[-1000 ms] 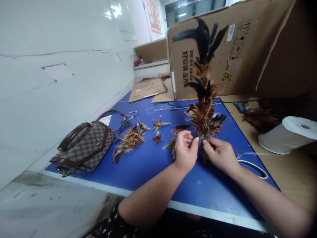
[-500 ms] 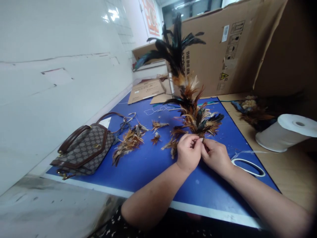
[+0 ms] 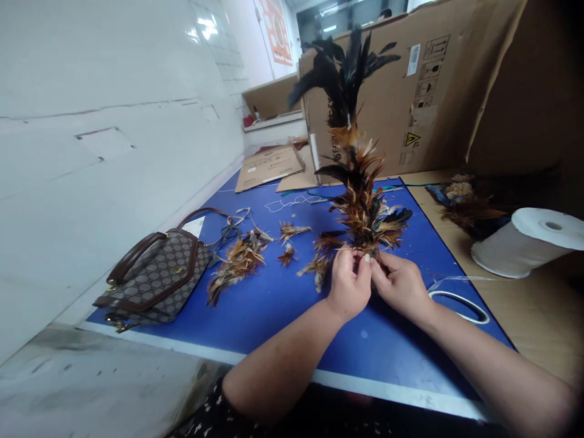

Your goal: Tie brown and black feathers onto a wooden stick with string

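Both hands pinch the lower end of a tall feather bundle (image 3: pixel 362 194), brown and orange below with long black feathers fanned at its top. My left hand (image 3: pixel 349 283) is closed, thumb against fingers, at the bundle's base. Right beside it, my right hand (image 3: pixel 400 283) is closed on the same base, the two thumbs nearly touching. The exact point of the grip is hidden by the fingers. Loose brown feathers (image 3: pixel 319 258) lie just left of my left hand. Farther left are two small feather tufts (image 3: pixel 292 231) and a larger feather pile (image 3: pixel 239 258).
A patterned handbag (image 3: pixel 159 274) stands at the left on the blue table mat (image 3: pixel 274 316). To the right are a white ring (image 3: pixel 460 307), a large white spool (image 3: pixel 524 243) and more feathers (image 3: pixel 474 207). A big cardboard box (image 3: pixel 383 109) stands behind; flat cardboard (image 3: pixel 269 167) lies at the back.
The feather bundle has tipped and turned, its black top swinging to the right and standing more upright. Both hands stay at its base, with the fingers slightly shifted.
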`<control>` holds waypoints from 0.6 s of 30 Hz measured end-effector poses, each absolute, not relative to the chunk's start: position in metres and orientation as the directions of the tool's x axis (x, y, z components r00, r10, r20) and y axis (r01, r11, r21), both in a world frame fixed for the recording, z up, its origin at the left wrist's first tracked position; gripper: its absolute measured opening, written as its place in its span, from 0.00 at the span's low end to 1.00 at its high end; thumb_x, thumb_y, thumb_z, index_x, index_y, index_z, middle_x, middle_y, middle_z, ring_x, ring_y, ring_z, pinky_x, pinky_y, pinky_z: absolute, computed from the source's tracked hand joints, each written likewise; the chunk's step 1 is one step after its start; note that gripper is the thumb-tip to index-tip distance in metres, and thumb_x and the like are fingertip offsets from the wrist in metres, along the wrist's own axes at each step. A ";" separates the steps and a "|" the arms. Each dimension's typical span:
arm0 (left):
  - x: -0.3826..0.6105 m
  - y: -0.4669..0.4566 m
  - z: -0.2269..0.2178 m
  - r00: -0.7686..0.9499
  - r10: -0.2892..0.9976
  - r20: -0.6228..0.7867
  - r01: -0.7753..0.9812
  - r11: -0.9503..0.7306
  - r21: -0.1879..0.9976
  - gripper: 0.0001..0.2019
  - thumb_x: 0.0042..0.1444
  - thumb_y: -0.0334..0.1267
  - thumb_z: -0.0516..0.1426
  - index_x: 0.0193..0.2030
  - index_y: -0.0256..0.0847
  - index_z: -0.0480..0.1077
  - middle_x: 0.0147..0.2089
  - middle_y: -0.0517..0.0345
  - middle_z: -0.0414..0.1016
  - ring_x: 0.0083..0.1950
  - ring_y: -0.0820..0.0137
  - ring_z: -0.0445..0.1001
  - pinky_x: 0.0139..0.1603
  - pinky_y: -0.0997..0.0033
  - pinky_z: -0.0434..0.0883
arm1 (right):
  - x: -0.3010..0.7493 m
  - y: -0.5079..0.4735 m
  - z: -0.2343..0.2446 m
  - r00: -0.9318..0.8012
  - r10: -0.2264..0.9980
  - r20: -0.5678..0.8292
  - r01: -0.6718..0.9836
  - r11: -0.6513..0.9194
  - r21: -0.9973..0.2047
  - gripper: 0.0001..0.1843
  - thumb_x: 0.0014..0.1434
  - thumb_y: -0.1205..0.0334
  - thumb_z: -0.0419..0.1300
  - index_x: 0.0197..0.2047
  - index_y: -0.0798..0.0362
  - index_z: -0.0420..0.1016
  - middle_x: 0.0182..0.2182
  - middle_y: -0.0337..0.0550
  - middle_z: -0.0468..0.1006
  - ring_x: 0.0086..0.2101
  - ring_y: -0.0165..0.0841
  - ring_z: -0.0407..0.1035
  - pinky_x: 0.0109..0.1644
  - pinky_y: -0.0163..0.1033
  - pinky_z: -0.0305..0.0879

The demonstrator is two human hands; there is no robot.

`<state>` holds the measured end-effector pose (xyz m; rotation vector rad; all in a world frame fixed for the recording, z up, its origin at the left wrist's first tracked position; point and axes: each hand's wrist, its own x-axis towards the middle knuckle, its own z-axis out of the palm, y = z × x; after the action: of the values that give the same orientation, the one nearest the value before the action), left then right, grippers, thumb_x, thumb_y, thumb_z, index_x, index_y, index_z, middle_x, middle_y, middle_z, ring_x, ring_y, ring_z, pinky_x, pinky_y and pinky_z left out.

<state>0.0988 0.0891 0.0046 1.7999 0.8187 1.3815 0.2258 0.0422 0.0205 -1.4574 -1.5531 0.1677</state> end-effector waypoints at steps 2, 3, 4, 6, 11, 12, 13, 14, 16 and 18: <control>0.099 0.090 0.005 0.239 0.864 0.444 -0.026 -0.451 0.892 0.08 0.68 0.43 0.57 0.44 0.40 0.68 0.42 0.50 0.75 0.42 0.67 0.77 0.43 0.68 0.75 | 0.227 0.042 0.021 0.191 0.842 0.505 0.663 0.269 -0.699 0.20 0.69 0.56 0.56 0.24 0.51 0.65 0.18 0.34 0.63 0.20 0.28 0.57 0.26 0.36 0.53; 0.100 0.090 0.006 0.248 0.885 0.395 -0.078 -0.388 0.918 0.09 0.68 0.44 0.57 0.44 0.40 0.68 0.40 0.52 0.75 0.40 0.69 0.76 0.41 0.69 0.75 | 0.228 0.041 0.022 0.188 0.849 0.494 0.647 0.271 -0.712 0.20 0.69 0.55 0.56 0.24 0.51 0.66 0.18 0.34 0.64 0.21 0.28 0.57 0.26 0.36 0.53; 0.100 0.091 0.007 0.260 0.903 0.341 -0.131 -0.318 0.939 0.11 0.68 0.46 0.58 0.43 0.40 0.68 0.38 0.54 0.74 0.38 0.70 0.75 0.40 0.70 0.74 | 0.228 0.041 0.022 0.179 0.857 0.482 0.633 0.275 -0.724 0.20 0.69 0.55 0.56 0.25 0.51 0.67 0.18 0.35 0.65 0.21 0.28 0.58 0.26 0.36 0.54; 0.101 0.092 0.009 0.283 0.929 0.237 -0.226 -0.176 0.958 0.14 0.66 0.49 0.59 0.42 0.39 0.67 0.32 0.59 0.71 0.32 0.73 0.72 0.36 0.71 0.73 | 0.229 0.041 0.024 0.157 0.876 0.456 0.605 0.280 -0.746 0.19 0.69 0.56 0.56 0.27 0.52 0.71 0.19 0.36 0.69 0.22 0.29 0.61 0.27 0.36 0.57; 0.103 0.096 0.012 0.321 0.941 0.104 -0.361 0.020 0.932 0.18 0.60 0.52 0.64 0.39 0.39 0.67 0.24 0.67 0.64 0.24 0.77 0.63 0.27 0.74 0.65 | 0.229 0.040 0.029 0.102 0.907 0.408 0.529 0.298 -0.794 0.18 0.70 0.56 0.55 0.30 0.53 0.76 0.23 0.40 0.76 0.23 0.31 0.66 0.30 0.36 0.62; 0.102 0.097 0.013 0.334 0.938 0.088 -0.370 0.045 0.928 0.18 0.59 0.52 0.65 0.39 0.39 0.67 0.24 0.68 0.64 0.24 0.77 0.62 0.27 0.74 0.63 | 0.229 0.040 0.029 0.093 0.911 0.402 0.512 0.302 -0.804 0.18 0.70 0.55 0.55 0.31 0.53 0.77 0.23 0.40 0.77 0.23 0.31 0.66 0.30 0.36 0.62; 0.101 0.098 0.013 0.351 0.933 0.073 -0.372 0.068 0.926 0.19 0.57 0.52 0.66 0.39 0.39 0.68 0.23 0.68 0.64 0.23 0.78 0.62 0.26 0.75 0.62 | 0.230 0.040 0.029 0.088 0.915 0.394 0.497 0.303 -0.813 0.18 0.70 0.55 0.55 0.31 0.53 0.77 0.23 0.40 0.77 0.23 0.31 0.66 0.29 0.36 0.62; 0.100 0.099 0.014 0.368 0.928 0.060 -0.367 0.086 0.926 0.19 0.56 0.52 0.67 0.38 0.39 0.68 0.24 0.68 0.64 0.24 0.78 0.62 0.26 0.75 0.62 | 0.230 0.040 0.029 0.085 0.919 0.385 0.483 0.300 -0.822 0.18 0.70 0.54 0.55 0.32 0.54 0.77 0.23 0.40 0.77 0.23 0.31 0.65 0.29 0.36 0.62; 0.097 0.100 0.015 0.393 0.918 0.050 -0.359 0.103 0.928 0.20 0.53 0.51 0.69 0.38 0.38 0.69 0.25 0.66 0.66 0.25 0.78 0.63 0.26 0.76 0.62 | 0.230 0.040 0.029 0.081 0.928 0.365 0.455 0.291 -0.842 0.18 0.70 0.53 0.56 0.33 0.54 0.77 0.23 0.40 0.76 0.23 0.30 0.64 0.28 0.35 0.62; 0.095 0.101 0.015 0.390 0.919 0.062 -0.374 0.097 0.922 0.20 0.52 0.49 0.70 0.39 0.37 0.70 0.30 0.63 0.70 0.27 0.78 0.65 0.27 0.76 0.64 | 0.230 0.040 0.029 0.085 0.935 0.345 0.416 0.281 -0.865 0.18 0.70 0.53 0.56 0.34 0.54 0.78 0.24 0.39 0.75 0.23 0.30 0.64 0.28 0.35 0.62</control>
<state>0.0950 0.1013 0.0152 1.0703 0.6390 1.0600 0.2301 0.0399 0.0295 -1.3072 -1.5104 0.6264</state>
